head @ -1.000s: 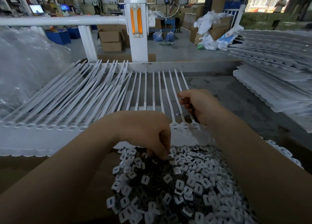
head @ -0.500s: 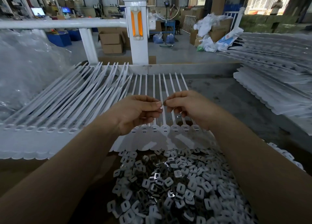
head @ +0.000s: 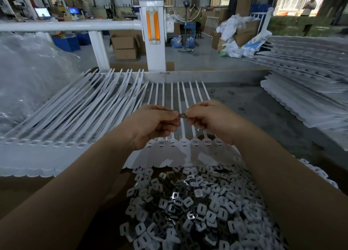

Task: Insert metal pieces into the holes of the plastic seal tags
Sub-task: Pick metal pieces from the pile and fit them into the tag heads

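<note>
Both hands meet above a row of white plastic seal tags (head: 183, 146): the left hand (head: 152, 124) and the right hand (head: 211, 119) each have fingers curled, pinching between their fingertips a small grey metal piece (head: 183, 115), held in the air over the tags' long straps. Seven or so tag heads lie side by side just below the hands, each showing a rectangular hole, their straps running away toward a metal rail at the far edge of the grey worktable (head: 263, 117). To the left a larger fan of seal tags (head: 66, 121) overlaps in layers; to the right a tall stack of tags (head: 310, 91) sits at the table's side. Nearest the camera, a heap of loose metal pieces (head: 197, 208) fills the space between the forearms, which cover its outer edges. A crumpled clear plastic bag (head: 28, 80) bulks at far left. Beyond the table stand a white post with orange reflectors (head: 153, 27), cardboard boxes (head: 125, 47) and a person in the far doorway at upper right. Whether a small dark speck on the table beside the right wrist is another metal piece cannot be made out
</note>
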Tool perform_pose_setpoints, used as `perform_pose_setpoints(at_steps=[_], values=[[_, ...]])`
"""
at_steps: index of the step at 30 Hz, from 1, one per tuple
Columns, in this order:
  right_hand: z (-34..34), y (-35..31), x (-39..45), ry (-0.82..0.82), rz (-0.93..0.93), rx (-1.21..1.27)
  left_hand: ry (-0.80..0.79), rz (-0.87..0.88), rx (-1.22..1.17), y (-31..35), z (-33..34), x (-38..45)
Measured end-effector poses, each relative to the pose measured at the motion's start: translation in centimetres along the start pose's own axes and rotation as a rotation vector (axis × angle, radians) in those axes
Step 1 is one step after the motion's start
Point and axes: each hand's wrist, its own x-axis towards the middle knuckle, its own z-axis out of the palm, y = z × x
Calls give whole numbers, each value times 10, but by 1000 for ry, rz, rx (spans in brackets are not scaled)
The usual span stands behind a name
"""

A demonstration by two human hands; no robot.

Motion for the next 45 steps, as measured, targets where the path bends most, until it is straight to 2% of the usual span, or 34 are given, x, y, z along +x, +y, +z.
perform_pose_setpoints(at_steps=[13,15,18,21,28,35,45], values=[[1,-3,-3,18,6,-42,14,105,286,-2,4,1],[1,-4,-1,153,33,-37,11,124,313,-3,6,1],[-3,1,6,449,190,77,15,128,359,-6,16,3],[-9,7,8,542,322,288,-1,104,412,-8,34,7],[-12,11,10,523,381,339,-17,85,590,-13,72,20],[-13,15,11,525,325,357,-7,64,753,-14,87,26],[-12,15,13,525,340,331,-13,9,795,-13,88,32]])
